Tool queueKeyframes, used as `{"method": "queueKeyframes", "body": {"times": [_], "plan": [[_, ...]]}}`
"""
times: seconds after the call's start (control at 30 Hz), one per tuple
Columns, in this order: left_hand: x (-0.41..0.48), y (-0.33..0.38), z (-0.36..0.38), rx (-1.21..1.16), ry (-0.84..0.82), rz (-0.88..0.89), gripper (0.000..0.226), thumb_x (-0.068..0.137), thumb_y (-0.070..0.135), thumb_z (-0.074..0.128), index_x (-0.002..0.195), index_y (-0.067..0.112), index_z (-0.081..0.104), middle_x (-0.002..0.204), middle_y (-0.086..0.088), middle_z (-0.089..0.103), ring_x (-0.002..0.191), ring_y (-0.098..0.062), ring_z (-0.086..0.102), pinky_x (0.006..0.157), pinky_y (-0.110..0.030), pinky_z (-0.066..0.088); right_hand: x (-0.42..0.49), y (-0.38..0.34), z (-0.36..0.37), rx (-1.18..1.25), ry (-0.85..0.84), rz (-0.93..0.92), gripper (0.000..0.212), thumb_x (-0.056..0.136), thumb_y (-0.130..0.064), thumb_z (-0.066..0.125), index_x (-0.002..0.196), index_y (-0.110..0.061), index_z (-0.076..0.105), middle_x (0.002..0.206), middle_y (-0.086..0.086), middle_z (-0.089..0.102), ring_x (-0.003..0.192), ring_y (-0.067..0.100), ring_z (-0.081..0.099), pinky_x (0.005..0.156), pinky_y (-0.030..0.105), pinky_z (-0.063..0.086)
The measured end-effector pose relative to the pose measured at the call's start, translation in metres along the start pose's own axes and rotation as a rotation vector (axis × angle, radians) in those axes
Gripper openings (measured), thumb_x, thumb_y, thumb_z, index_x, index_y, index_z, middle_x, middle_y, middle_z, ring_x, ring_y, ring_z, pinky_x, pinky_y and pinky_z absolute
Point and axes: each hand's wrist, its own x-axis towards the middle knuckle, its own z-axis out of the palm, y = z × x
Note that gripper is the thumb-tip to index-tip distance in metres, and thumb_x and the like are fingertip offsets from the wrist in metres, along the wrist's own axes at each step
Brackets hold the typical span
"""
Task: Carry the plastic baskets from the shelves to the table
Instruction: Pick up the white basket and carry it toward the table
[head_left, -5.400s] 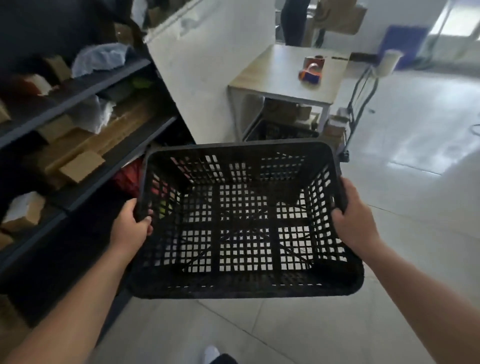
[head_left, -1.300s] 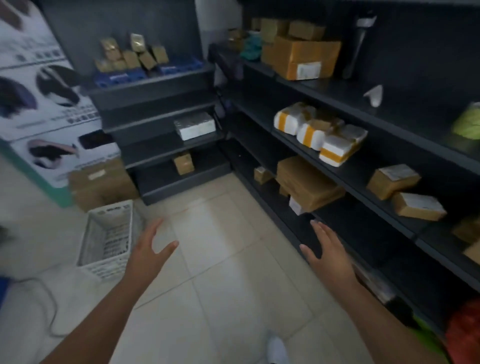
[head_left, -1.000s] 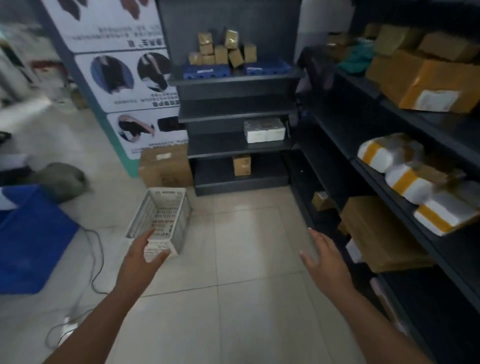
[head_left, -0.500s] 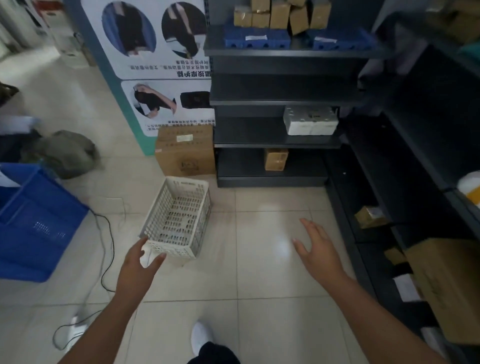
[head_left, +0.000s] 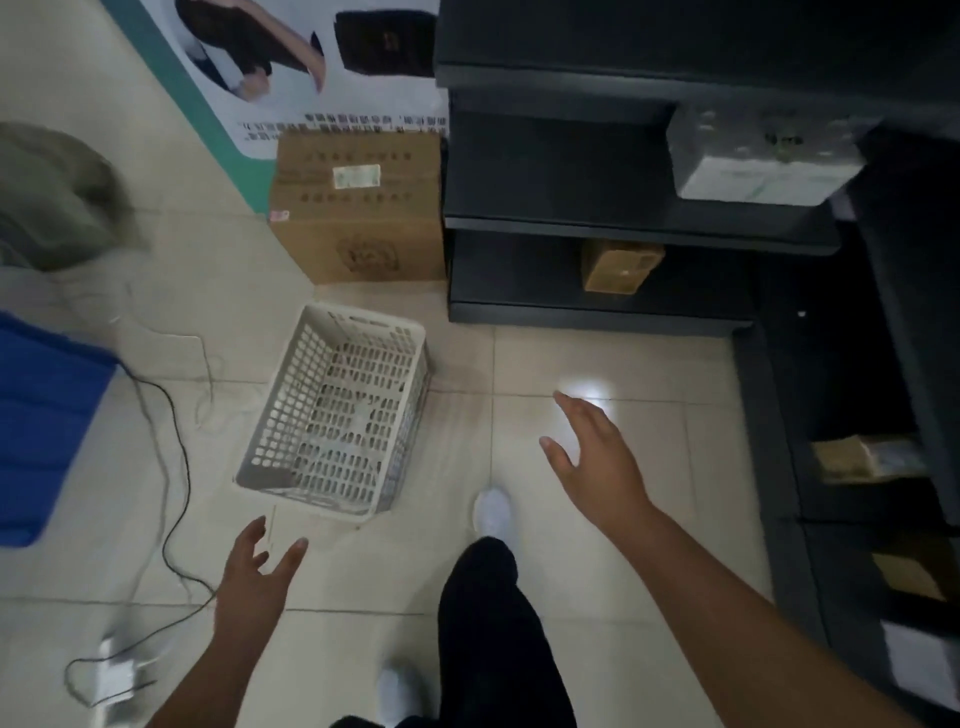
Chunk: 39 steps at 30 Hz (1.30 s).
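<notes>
A white perforated plastic basket (head_left: 337, 410) stands empty on the tiled floor, left of centre. My left hand (head_left: 257, 582) hovers just below its near edge, fingers spread, holding nothing and not touching it. My right hand (head_left: 597, 457) is stretched out to the right of the basket, palm down, fingers apart, also empty. My leg and white shoe (head_left: 492, 512) show between the hands.
A cardboard box (head_left: 358, 208) stands behind the basket against a poster wall. Dark shelves (head_left: 597, 228) with small parcels run along the back and right. A blue crate (head_left: 41, 426) sits at the left, with a black cable (head_left: 171, 499) trailing over the floor.
I have come closer to the white basket and look down more steeply. Both empty hands have moved toward it. The black basket held several seconds ago is gone from my hands.
</notes>
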Motion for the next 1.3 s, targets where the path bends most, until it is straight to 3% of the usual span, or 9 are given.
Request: {"method": "queueKeyframes", "body": {"times": [0.23,0.33,0.4,0.6,0.73,0.87,0.97,1.1,1.3], "plan": [[0.163,-0.071,0.12,-0.377,0.197,-0.564,0.071,0.092,0.039,0.066,0.148,0.007,0.036,0.131,-0.018,0.055,0.122,-0.035,0.053,0.096,-0.049,0.041,0.224,0.045,0.135,0.002,-0.051,-0.096,0.058,0.096,-0.033,0.058,0.15,-0.022,0.04,0.148,0.005,0.047,0.131,0.022,0.046,0.104,0.031,0.039],[0.226,-0.104,0.148,-0.526,0.149,-0.704,0.036,0.103,0.027,0.047,0.139,0.024,0.051,0.091,-0.008,0.048,0.117,-0.03,0.051,0.093,-0.047,0.039,0.295,0.06,0.205,-0.015,-0.094,-0.145,0.059,0.096,-0.033,0.056,0.151,-0.02,0.038,0.149,0.008,0.046,0.132,0.026,0.046,0.105,0.038,0.041],[0.268,-0.12,0.163,-0.506,0.171,-0.712,0.041,0.1,0.028,0.056,0.14,0.03,0.047,0.101,-0.007,0.053,0.119,-0.03,0.05,0.093,-0.049,0.041,0.334,0.069,0.252,-0.039,-0.122,-0.177,0.06,0.096,-0.034,0.055,0.152,-0.02,0.037,0.15,0.009,0.045,0.133,0.027,0.045,0.105,0.04,0.041],[0.331,-0.184,0.18,-0.139,0.441,-0.56,0.115,0.072,0.005,0.079,0.154,0.041,0.006,0.141,-0.018,0.055,0.113,-0.036,0.06,0.093,-0.044,0.049,0.402,0.099,0.351,-0.071,-0.143,-0.203,0.06,0.096,-0.037,0.054,0.152,-0.025,0.035,0.149,0.007,0.045,0.13,0.026,0.049,0.098,0.037,0.044],[0.361,-0.214,0.166,-0.232,0.508,-0.404,0.082,0.061,-0.005,0.075,0.127,0.033,0.044,0.122,-0.022,0.063,0.101,-0.036,0.064,0.084,-0.056,0.056,0.415,0.117,0.371,-0.053,-0.078,-0.179,0.057,0.095,-0.032,0.056,0.149,-0.025,0.039,0.148,0.007,0.045,0.13,0.025,0.049,0.096,0.035,0.044],[0.393,-0.212,0.148,-0.26,0.439,-0.371,0.058,0.057,-0.003,0.07,0.114,0.006,0.064,0.114,-0.03,0.067,0.103,-0.051,0.065,0.065,-0.041,0.06,0.419,0.131,0.369,-0.02,-0.036,-0.136,0.056,0.096,-0.029,0.054,0.15,-0.023,0.039,0.149,0.008,0.043,0.131,0.024,0.046,0.097,0.032,0.04],[0.408,-0.196,0.145,-0.214,0.377,-0.339,0.062,0.052,0.002,0.072,0.113,0.009,0.065,0.115,-0.027,0.068,0.103,-0.048,0.066,0.082,-0.063,0.055,0.421,0.136,0.364,0.004,-0.038,-0.089,0.056,0.098,-0.03,0.053,0.151,-0.023,0.037,0.15,0.009,0.042,0.133,0.023,0.045,0.101,0.033,0.04],[0.43,-0.151,0.154,-0.182,0.249,-0.204,0.054,0.049,0.003,0.068,0.098,0.026,0.067,0.108,-0.022,0.069,0.092,-0.035,0.066,0.075,-0.053,0.056,0.425,0.147,0.362,-0.011,-0.054,-0.067,0.058,0.098,-0.035,0.05,0.153,-0.026,0.033,0.152,0.009,0.04,0.132,0.025,0.046,0.101,0.033,0.039],[0.476,-0.065,0.19,0.156,0.036,0.11,0.061,0.062,0.02,0.064,0.119,0.041,0.055,0.109,-0.002,0.069,0.09,-0.021,0.061,0.078,-0.039,0.049,0.404,0.197,0.35,-0.119,-0.06,0.249,0.07,0.097,-0.022,0.049,0.156,-0.037,0.014,0.15,0.014,0.035,0.115,0.036,0.056,0.088,0.038,0.046]]}}
